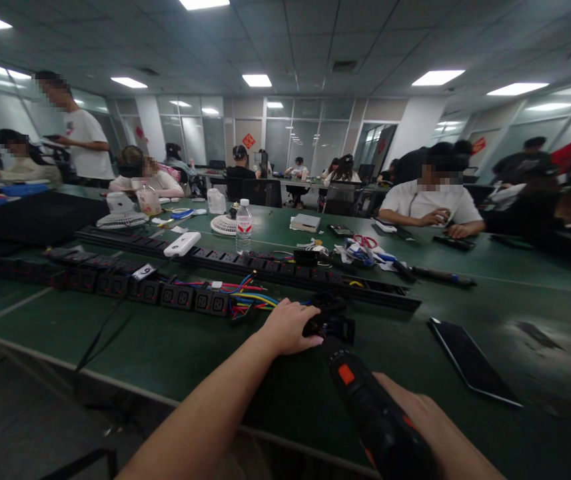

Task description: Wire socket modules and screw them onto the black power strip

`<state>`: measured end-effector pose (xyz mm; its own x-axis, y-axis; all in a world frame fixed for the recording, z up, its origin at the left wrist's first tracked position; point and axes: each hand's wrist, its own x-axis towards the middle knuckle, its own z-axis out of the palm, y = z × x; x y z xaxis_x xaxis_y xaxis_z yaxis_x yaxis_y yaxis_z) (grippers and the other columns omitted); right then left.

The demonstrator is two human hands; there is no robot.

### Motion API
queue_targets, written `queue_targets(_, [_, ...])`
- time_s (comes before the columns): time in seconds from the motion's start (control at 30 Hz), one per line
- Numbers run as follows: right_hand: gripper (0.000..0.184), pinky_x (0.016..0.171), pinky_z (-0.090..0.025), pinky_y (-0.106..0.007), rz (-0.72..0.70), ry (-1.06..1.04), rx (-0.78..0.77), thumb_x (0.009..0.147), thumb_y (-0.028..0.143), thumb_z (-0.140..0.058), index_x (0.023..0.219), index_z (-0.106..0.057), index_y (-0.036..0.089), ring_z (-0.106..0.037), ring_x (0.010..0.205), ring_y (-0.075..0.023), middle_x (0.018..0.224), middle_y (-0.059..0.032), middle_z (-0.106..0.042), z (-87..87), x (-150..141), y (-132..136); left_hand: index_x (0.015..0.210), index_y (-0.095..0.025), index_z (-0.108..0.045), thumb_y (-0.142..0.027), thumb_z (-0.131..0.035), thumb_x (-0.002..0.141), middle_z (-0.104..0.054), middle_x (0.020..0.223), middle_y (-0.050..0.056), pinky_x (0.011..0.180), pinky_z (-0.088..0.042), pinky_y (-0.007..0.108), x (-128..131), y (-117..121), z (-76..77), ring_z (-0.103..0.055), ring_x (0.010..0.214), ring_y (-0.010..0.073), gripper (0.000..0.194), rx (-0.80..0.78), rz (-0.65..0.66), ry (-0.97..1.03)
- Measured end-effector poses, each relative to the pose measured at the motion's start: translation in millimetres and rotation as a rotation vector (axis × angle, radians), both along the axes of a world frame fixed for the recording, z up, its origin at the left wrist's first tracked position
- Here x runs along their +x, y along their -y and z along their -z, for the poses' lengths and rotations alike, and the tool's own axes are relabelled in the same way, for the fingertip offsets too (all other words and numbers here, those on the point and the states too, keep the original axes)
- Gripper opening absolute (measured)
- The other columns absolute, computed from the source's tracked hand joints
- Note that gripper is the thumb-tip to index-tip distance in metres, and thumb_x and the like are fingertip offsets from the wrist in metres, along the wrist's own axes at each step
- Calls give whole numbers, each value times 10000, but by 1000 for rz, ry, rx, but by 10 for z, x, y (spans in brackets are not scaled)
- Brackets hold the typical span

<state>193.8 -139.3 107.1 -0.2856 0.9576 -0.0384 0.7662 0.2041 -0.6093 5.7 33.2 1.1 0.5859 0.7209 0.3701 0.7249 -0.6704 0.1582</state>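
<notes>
My right hand (pixel 412 403) is wrapped round a black cordless screwdriver (pixel 360 393) with orange details, which points forward and left. Its tip meets a small black part (pixel 338 328) on the table, and the exact contact is hidden. My left hand (pixel 292 327) is closed on that black part, with thumb and fingers around its near side. Just left of this hand, red, blue and yellow-green wires (pixel 252 300) run out of a row of black power sockets (pixel 182 297). Behind them lies a long black power strip housing (pixel 265 267).
A water bottle (pixel 244 227) stands behind the housing, and a white device (pixel 182 245) rests on it. A dark flat panel (pixel 472 360) lies to the right. Beyond are a long dark tool (pixel 445 276) and a pile of cables (pixel 365 252). A person (pixel 432 197) sits across the table.
</notes>
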Motion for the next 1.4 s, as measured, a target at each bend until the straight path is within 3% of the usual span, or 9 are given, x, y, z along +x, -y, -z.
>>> queue_targets(0.17, [280, 759, -532, -328, 16, -11, 55, 707, 294, -615, 981, -658, 262, -676, 950, -279, 1044, -59, -725, -34, -15, 12, 1257, -241, -532, -530, -624, 796, -670, 1122, 74, 904, -395, 412, -1, 10, -10, -610, 1016, 273, 552, -9, 0, 1])
queue_targets(0.37, [363, 738, -540, -336, 45, 11, 43, 649, 297, -681, 1008, -678, 249, -688, 911, -297, 1038, -79, -733, -60, -61, 30, 1269, -241, -525, -525, -623, 802, -661, 1149, 80, 921, -387, 416, -10, 38, -42, -598, 1044, 274, 556, -33, -7, -10])
queue_targets(0.5, [421, 812, -531, -335, -25, 37, -49, 676, 279, -657, 1090, -621, 217, -677, 941, -274, 1081, -101, -707, -70, -63, -2, 1258, -244, -529, -524, -621, 801, -662, 1148, 70, 917, -392, 415, -9, 31, -25, -602, 1032, 270, 544, -15, -2, -3])
queue_targets(0.63, [411, 821, -522, -378, -44, 91, -101, 646, 285, -655, 1047, -604, 209, -667, 928, -295, 1044, -117, -696, -70, -34, -29, 1252, -246, -532, -527, -621, 799, -667, 1125, 68, 908, -396, 411, -8, 17, -2, -607, 1014, 266, 541, -1, 1, -1])
queue_targets(0.87, [409, 783, -523, -357, -23, 68, -72, 650, 324, -660, 1044, -614, 226, -682, 881, -294, 1012, -106, -710, -61, -59, -6, 1258, -244, -525, -539, -615, 803, -666, 1122, 69, 919, -392, 418, -9, 25, -23, -605, 1018, 268, 550, -5, -5, -14])
queue_targets(1.1, [458, 821, -527, -375, -2, 77, -68, 641, 315, -664, 1086, -602, 225, -667, 974, -303, 1074, -114, -699, -30, -24, -2, 1260, -243, -527, -530, -612, 809, -657, 1150, 74, 911, -396, 417, -10, 28, -30, -601, 1032, 272, 541, -17, -2, -19])
queue_targets(1.4, [316, 822, -527, -337, -82, 34, -20, 795, 265, -581, 1104, -626, 223, -674, 959, -260, 1106, -99, -701, -85, -20, -18, 1259, -244, -529, -527, -615, 804, -667, 1120, 70, 899, -398, 410, -11, 22, -6, -605, 1012, 270, 543, 2, 5, 2])
